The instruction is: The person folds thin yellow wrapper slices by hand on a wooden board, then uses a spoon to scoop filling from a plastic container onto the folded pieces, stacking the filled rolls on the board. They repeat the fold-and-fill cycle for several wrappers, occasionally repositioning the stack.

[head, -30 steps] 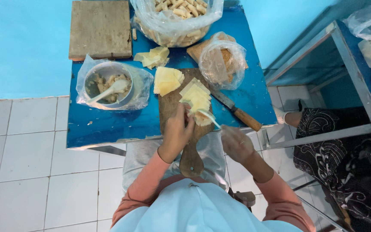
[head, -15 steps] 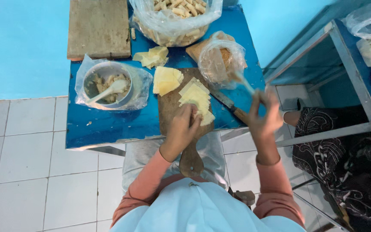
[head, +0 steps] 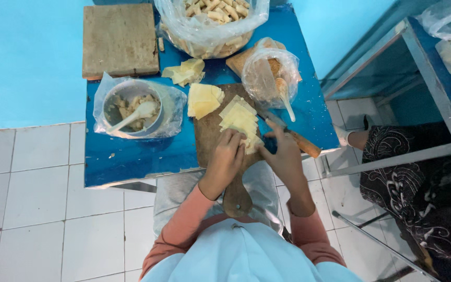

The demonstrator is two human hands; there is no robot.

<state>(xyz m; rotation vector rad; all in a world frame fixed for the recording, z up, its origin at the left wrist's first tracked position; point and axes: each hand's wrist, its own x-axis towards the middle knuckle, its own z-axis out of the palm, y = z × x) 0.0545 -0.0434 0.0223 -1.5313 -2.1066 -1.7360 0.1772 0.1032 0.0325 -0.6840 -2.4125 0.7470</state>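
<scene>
A paddle-shaped wooden cutting board (head: 212, 130) lies on the blue table (head: 131, 156), its handle toward me. Pale yellow square wrapper sheets (head: 240, 117) are fanned out on it. My left hand (head: 227, 158) and my right hand (head: 284, 156) meet at the near end of the fan, fingers curled on the nearest sheet (head: 251, 142). What lies inside that sheet is hidden by my fingers. A knife with a wooden handle (head: 305, 145) lies just beyond my right hand.
A bag-lined bowl of filling with a spoon (head: 131, 109) stands left. Right of the board, a clear bag (head: 267, 70) holds a spoon (head: 284, 94). More sheets (head: 203, 99), a big bag of rolled pieces (head: 210, 21), a wooden block (head: 120, 39). Metal frame (head: 392, 78) and a seated person (head: 429, 183) right.
My right hand carried the spoon from the board up to the clear bag, left it there, and came back down to the sheet. My left hand stayed on the board.
</scene>
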